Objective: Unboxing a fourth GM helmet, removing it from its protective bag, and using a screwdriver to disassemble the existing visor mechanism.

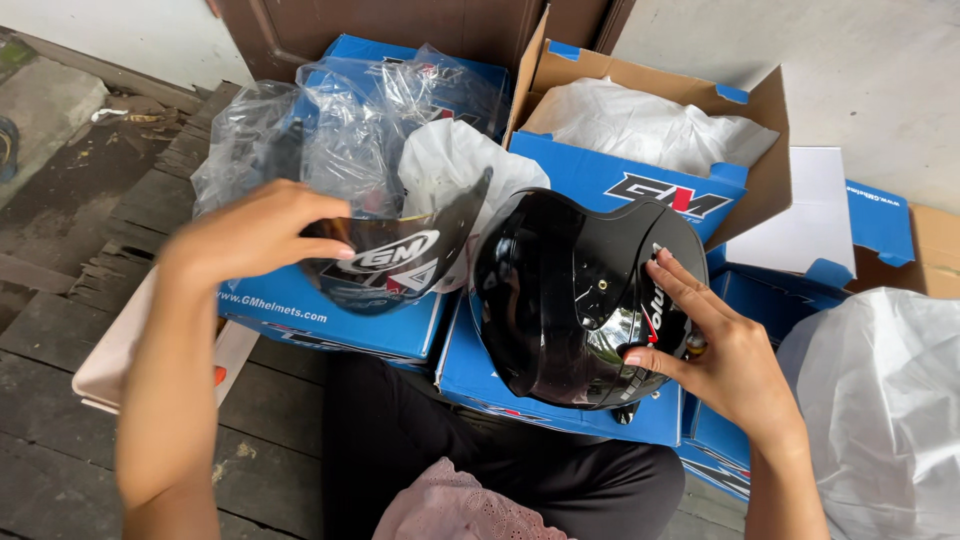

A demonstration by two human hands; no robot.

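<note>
A glossy black helmet rests on a blue cardboard box at the person's lap, steadied by the right hand, fingers spread loosely against its side, thumb at the lower edge. The left hand grips a dark visor by its end, just beside the helmet. Crumpled clear plastic bags and an open box of white wrapping lie behind.
</note>
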